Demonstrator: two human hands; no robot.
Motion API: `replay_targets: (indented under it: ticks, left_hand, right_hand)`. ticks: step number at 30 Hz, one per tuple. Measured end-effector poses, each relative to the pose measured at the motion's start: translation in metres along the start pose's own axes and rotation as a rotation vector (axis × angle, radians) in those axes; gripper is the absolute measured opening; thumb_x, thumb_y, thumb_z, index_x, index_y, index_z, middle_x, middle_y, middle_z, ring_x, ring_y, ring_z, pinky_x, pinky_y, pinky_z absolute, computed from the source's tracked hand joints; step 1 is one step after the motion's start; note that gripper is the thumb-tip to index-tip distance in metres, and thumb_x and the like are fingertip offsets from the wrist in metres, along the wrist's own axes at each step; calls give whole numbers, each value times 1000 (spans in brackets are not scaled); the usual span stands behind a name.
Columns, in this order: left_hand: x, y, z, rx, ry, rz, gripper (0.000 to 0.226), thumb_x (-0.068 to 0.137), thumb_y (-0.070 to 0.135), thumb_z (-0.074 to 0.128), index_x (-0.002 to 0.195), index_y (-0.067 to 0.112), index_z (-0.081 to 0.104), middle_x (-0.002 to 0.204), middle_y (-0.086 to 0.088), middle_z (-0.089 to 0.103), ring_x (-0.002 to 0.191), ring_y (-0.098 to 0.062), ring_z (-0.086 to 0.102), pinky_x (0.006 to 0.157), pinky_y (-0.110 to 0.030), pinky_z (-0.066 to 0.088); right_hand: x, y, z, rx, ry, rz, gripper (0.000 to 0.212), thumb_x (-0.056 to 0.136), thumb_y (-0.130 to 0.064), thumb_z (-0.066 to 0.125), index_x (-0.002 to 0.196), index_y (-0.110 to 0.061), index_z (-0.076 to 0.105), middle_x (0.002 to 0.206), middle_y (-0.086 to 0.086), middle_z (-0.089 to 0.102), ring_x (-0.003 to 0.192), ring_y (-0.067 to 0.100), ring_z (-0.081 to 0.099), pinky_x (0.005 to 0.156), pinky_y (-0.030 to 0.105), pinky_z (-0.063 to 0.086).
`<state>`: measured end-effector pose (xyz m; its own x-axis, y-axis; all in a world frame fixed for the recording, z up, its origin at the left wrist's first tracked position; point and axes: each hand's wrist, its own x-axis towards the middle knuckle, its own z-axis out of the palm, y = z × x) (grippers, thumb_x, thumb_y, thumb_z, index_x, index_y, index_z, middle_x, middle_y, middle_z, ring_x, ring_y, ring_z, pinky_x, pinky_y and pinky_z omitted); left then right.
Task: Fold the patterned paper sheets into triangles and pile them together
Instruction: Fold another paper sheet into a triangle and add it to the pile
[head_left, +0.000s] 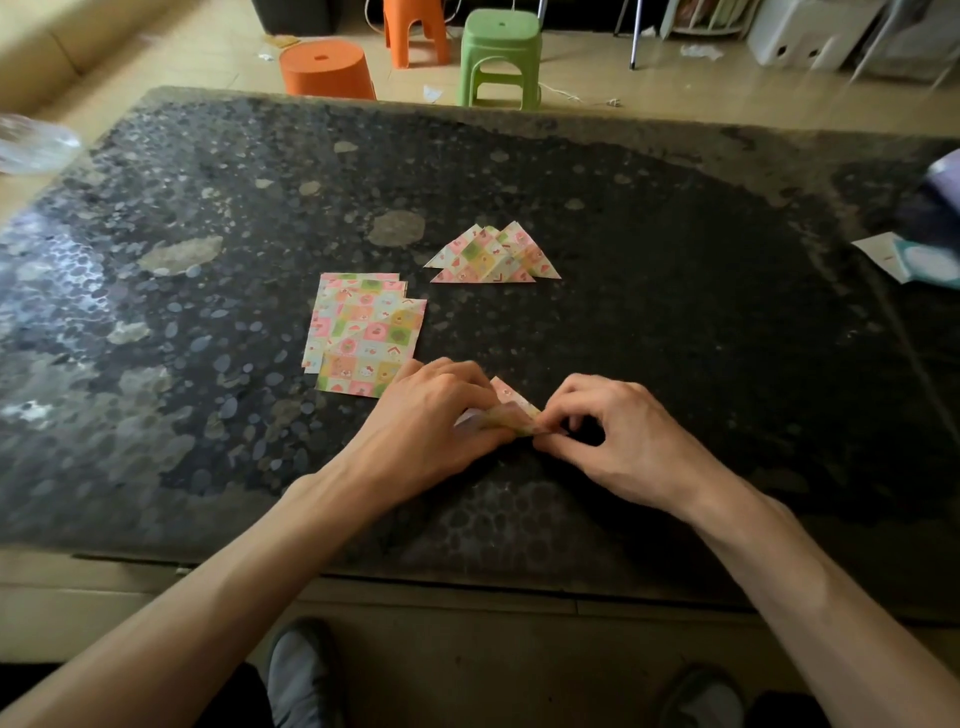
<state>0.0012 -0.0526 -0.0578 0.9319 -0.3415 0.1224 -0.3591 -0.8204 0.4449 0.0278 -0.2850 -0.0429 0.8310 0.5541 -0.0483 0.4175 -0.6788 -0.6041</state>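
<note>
A patterned paper sheet (511, 408) in pink, green and yellow lies half folded near the table's front, between both hands. My left hand (436, 415) covers its left part with curled fingers holding it. My right hand (618, 431) pinches its right corner with thumb and forefinger. Most of that sheet is hidden under the hands. A stack of flat unfolded sheets (363, 332) lies just left of and beyond my left hand. Farther back, a pile of folded triangles (491, 257) overlaps on the table.
The dark mottled stone table (675, 312) fills the view. A white and teal packet (914, 260) sits at its right edge, and clear plastic (31, 145) at the far left. Orange stools (327, 70) and a green stool (501, 57) stand beyond the table.
</note>
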Motion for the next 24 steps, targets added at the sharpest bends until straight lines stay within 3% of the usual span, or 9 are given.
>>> replay_targets:
  ticks: [4, 8, 14, 21, 24]
  left_hand:
    - [-1, -1, -1, -31, 14, -45, 46, 94, 65, 50, 85, 28, 76, 82, 14, 61, 76, -3, 57, 66, -24, 44]
    - [0, -1, 3, 2, 85, -147, 38, 96, 55, 56, 69, 28, 61, 70, 11, 55, 69, -4, 54, 61, -26, 38]
    - [-2, 2, 6, 67, 127, -218, 32, 91, 56, 64, 72, 32, 57, 71, 16, 49, 75, -9, 51, 69, -29, 34]
    - [-2, 1, 8, 137, 137, -243, 31, 88, 61, 66, 77, 32, 60, 75, 16, 49, 81, -11, 50, 68, -27, 28]
    - [-3, 1, 6, 110, 155, -253, 31, 86, 60, 69, 96, 31, 59, 94, 10, 52, 91, -12, 50, 72, -28, 33]
  right_hand:
    - [2, 3, -1, 53, -10, 67, 14, 96, -40, 69, 106, -37, 78, 97, -20, 67, 91, -1, 62, 75, 19, 49]
    - [4, 1, 11, 65, 129, 125, 12, 97, -41, 68, 105, -36, 76, 88, -19, 69, 82, 0, 63, 70, 18, 48]
    - [5, -6, 29, -19, 264, 152, 6, 95, -40, 70, 97, -35, 69, 85, -17, 59, 76, 1, 55, 63, 16, 38]
    - [7, -10, 32, -33, 285, 201, 5, 95, -37, 71, 97, -34, 67, 85, -17, 57, 76, 1, 55, 62, 15, 37]
    - [6, -10, 30, -5, 273, 205, 9, 95, -37, 72, 102, -36, 66, 83, -16, 56, 72, 1, 53, 61, 15, 35]
